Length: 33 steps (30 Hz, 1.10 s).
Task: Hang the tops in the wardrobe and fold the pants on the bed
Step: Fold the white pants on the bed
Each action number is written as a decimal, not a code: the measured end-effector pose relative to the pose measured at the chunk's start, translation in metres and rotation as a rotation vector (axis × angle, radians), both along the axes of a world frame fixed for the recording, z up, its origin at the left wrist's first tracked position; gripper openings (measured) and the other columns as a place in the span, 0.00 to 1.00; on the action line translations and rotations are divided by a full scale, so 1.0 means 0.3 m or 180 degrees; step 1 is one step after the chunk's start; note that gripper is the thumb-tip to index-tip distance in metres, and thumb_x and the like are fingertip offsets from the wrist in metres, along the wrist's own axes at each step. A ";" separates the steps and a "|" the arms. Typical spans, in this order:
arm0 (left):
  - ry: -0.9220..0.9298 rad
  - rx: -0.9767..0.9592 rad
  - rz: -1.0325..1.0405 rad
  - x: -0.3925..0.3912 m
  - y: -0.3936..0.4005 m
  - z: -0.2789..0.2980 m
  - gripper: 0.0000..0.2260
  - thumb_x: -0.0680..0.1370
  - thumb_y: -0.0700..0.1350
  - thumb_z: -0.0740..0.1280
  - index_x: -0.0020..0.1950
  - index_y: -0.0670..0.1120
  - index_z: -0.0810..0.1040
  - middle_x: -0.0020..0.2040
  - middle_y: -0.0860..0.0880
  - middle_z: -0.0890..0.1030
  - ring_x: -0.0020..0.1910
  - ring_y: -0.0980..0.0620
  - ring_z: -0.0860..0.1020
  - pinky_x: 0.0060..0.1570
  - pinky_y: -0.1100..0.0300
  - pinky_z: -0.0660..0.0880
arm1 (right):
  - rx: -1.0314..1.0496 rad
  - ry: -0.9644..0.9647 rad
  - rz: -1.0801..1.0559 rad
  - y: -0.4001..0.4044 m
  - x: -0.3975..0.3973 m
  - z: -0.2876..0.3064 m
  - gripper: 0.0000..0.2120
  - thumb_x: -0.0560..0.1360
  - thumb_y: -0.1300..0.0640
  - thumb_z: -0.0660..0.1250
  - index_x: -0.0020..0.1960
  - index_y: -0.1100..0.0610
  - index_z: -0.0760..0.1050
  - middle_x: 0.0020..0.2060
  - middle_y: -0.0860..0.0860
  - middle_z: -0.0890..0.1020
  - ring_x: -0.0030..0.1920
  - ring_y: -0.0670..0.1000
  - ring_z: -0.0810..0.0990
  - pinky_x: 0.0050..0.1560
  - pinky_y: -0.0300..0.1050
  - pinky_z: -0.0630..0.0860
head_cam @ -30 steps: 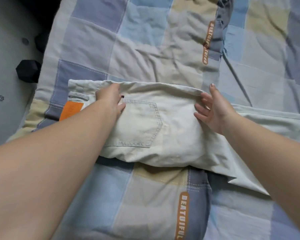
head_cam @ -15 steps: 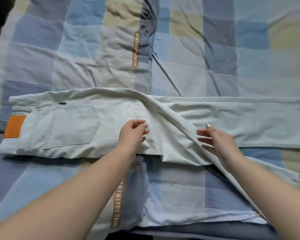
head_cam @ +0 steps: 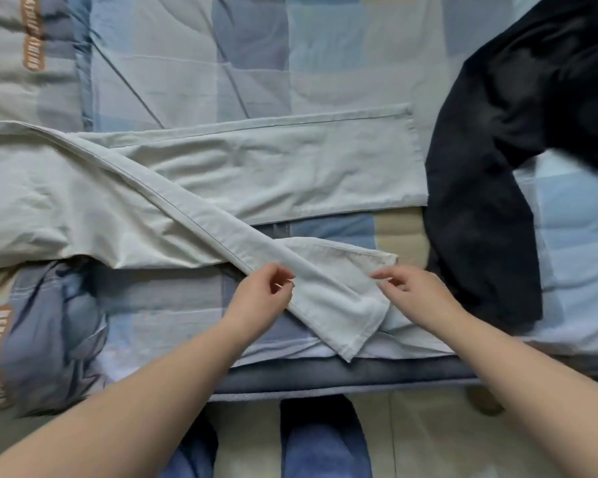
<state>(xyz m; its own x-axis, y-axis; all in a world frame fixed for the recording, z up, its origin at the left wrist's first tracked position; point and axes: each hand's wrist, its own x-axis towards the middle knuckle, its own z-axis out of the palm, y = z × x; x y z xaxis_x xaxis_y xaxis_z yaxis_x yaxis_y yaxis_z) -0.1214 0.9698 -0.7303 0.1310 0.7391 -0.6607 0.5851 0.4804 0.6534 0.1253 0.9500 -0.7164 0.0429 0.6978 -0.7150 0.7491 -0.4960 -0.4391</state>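
Pale grey-green pants lie flat across the checked bed cover, waist off to the left. One leg runs straight to the right. The other leg crosses diagonally toward the bed's near edge, its hem hanging at the edge. My left hand pinches the left seam of this diagonal leg close to the hem. On the other side of the leg, my right hand pinches the right edge of the fabric with curled fingers.
A dark navy garment lies crumpled on the bed to the right, touching the straight leg's hem. The bed's near edge runs below my hands, with floor and my blue-trousered legs beneath.
Both hands have slid right along the pants, from the seat and crotch down to the hem end of the near leg. The view has shifted right and the dark garment has come into sight.
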 end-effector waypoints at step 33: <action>0.1125 0.2259 -0.1863 0.577 0.638 0.009 0.06 0.77 0.40 0.64 0.51 0.46 0.80 0.40 0.44 0.81 0.39 0.45 0.80 0.42 0.53 0.76 | 0.1451 0.1045 -0.1937 0.062 0.208 -0.237 0.13 0.80 0.55 0.59 0.37 0.49 0.64 0.27 0.45 0.69 0.27 0.43 0.70 0.27 0.34 0.66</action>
